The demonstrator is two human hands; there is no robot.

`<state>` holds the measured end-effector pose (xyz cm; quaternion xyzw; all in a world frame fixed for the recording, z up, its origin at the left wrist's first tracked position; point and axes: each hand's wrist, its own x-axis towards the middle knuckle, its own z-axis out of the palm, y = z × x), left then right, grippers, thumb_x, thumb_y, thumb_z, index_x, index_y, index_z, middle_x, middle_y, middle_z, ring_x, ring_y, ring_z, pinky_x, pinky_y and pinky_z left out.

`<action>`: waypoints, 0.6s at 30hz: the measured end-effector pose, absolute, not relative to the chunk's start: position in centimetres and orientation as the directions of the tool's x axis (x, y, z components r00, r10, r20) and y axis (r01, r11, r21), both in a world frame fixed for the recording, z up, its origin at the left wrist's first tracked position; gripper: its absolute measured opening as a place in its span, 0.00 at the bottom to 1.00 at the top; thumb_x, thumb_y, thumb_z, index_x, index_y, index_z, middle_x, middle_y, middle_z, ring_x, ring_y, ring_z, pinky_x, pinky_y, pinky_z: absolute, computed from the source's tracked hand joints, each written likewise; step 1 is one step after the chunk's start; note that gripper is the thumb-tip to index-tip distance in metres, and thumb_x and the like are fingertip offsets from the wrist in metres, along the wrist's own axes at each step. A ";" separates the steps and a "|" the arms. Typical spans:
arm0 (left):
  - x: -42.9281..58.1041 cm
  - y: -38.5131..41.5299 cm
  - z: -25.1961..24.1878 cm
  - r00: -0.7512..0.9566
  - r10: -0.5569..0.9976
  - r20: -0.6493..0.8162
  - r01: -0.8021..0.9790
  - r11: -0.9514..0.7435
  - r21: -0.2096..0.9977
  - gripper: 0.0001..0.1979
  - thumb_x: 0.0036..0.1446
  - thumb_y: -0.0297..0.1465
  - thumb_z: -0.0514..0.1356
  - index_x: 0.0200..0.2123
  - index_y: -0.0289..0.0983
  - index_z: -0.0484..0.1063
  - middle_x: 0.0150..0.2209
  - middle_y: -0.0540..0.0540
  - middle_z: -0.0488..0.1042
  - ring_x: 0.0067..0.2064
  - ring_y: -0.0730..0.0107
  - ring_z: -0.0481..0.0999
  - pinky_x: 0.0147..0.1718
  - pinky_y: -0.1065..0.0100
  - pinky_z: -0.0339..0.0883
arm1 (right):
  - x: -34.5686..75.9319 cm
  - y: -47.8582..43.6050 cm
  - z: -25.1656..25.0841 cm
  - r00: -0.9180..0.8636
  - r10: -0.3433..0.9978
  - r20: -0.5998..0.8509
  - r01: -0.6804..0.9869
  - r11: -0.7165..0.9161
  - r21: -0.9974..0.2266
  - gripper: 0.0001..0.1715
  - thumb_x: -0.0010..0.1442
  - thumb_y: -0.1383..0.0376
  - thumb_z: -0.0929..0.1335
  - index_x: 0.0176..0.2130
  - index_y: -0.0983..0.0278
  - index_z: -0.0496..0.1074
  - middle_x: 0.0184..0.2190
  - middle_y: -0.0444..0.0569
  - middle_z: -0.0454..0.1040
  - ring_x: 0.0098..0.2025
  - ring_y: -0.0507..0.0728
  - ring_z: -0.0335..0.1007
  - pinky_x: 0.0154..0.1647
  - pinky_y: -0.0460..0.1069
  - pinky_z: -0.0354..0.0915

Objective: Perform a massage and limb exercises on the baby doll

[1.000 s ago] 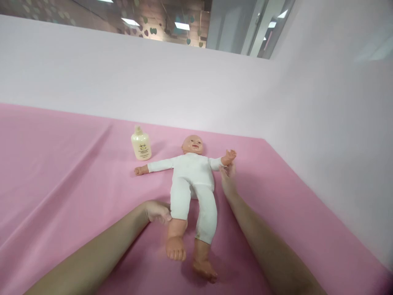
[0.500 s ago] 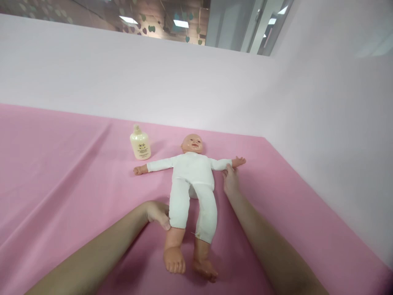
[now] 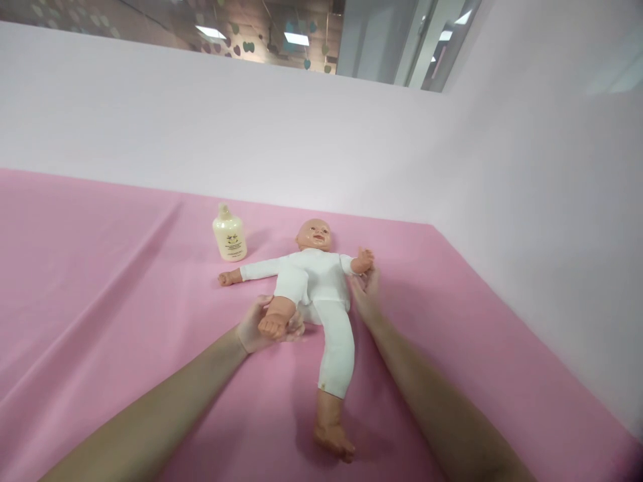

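A baby doll (image 3: 329, 278) with a white cloth body lies on its back on the pink sheet (image 3: 125, 301), head toward the wall. My left hand (image 3: 255, 327) is wrapped from below round the doll's leg on the left, near the ankle. That leg is lifted and bent up toward the belly, its bare foot pointing at me. My right hand (image 3: 368, 294) holds the doll's arm on the right near the wrist, and the arm is bent upward. The doll's other arm lies stretched out to the left, and its other leg lies straight toward me.
An upright cream pump bottle (image 3: 230, 234) with dark print stands left of the doll's head. White padded walls (image 3: 226, 127) border the pink surface at the back and right. Above the back wall is a window (image 3: 281, 33) with hanging decorations behind it.
My left hand has raised the doll's leg from lying straight to bent toward its belly. My right hand has drawn the doll's arm inward and up.
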<state>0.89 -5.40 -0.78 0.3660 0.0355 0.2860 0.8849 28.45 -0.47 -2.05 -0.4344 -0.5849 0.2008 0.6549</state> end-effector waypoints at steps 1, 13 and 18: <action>0.9 -5.3 -0.6 0.810 0.575 0.114 -0.495 0.568 0.658 0.23 0.54 0.51 0.58 0.30 0.34 0.72 0.30 0.45 0.69 0.37 0.60 0.70 0.47 0.54 0.68 | 28.2 -0.7 -2.0 0.179 0.761 0.624 0.306 0.560 -0.770 0.30 0.62 0.56 0.70 0.60 0.58 0.62 0.59 0.55 0.70 0.59 0.62 0.69 0.62 0.62 0.67; 1.1 -5.0 -0.9 0.735 0.678 0.004 -0.520 0.560 0.646 0.23 0.52 0.48 0.62 0.35 0.31 0.76 0.40 0.39 0.74 0.46 0.52 0.74 0.55 0.50 0.64 | 27.8 -1.4 -1.4 -0.107 0.676 0.729 0.555 0.649 -0.520 0.17 0.65 0.62 0.66 0.53 0.57 0.71 0.54 0.53 0.75 0.59 0.63 0.69 0.65 0.63 0.63; 1.3 -5.2 -0.5 0.813 0.573 0.104 -0.470 0.540 0.698 0.25 0.52 0.50 0.60 0.32 0.30 0.75 0.38 0.39 0.74 0.43 0.54 0.74 0.50 0.54 0.65 | 28.1 -1.2 -1.6 0.095 0.776 0.624 0.380 0.551 -0.743 0.24 0.62 0.58 0.70 0.56 0.58 0.69 0.56 0.53 0.73 0.59 0.62 0.69 0.65 0.64 0.63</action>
